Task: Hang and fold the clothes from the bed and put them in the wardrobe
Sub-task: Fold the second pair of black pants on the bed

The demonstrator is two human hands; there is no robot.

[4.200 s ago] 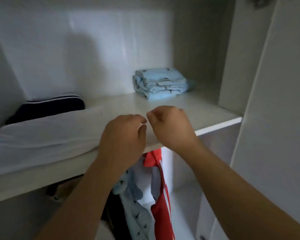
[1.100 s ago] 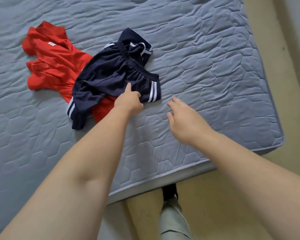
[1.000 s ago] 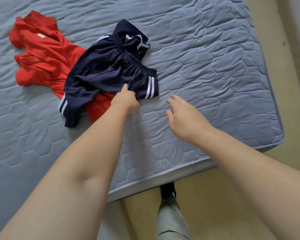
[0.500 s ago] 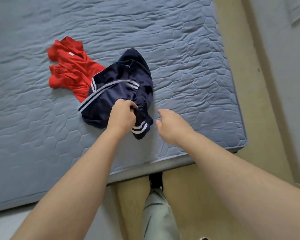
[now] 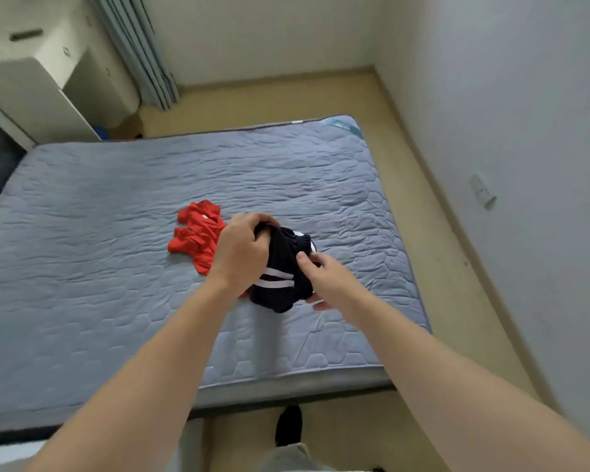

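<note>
A grey-blue quilted bed (image 5: 116,274) fills most of the view, its near edge running across the bottom and its far edge close to the far wall. Tan floor (image 5: 457,253) borders it on the right and far sides, and a pale wall (image 5: 525,114) rises on the right. A white cabinet (image 5: 31,97) stands at the far left corner, with grey-blue curtains (image 5: 140,52) hanging just to its right.

Two bare forearms reach from the near edge toward the middle of the bed. Between them is a bunched pair of navy shorts (image 5: 280,284) with white stripes, gathered into a dark lump over the right-centre of the mattress; whether its lowest fold touches the bed cannot be told. A red shirt (image 5: 195,240) lies crumpled on the bed just left of the shorts, partly hidden behind the left wrist.

The left hand (image 5: 242,253) is closed over the top left of the shorts, fingers curled tightly into the cloth. The right hand (image 5: 327,281) pinches their lower right edge: the thumb presses on the near face and the other fingers curl beneath the fabric.

A dark shoe (image 5: 288,424) shows on the floor below the near edge of the bed. A small white wall socket (image 5: 482,194) sits low on the right wall.
</note>
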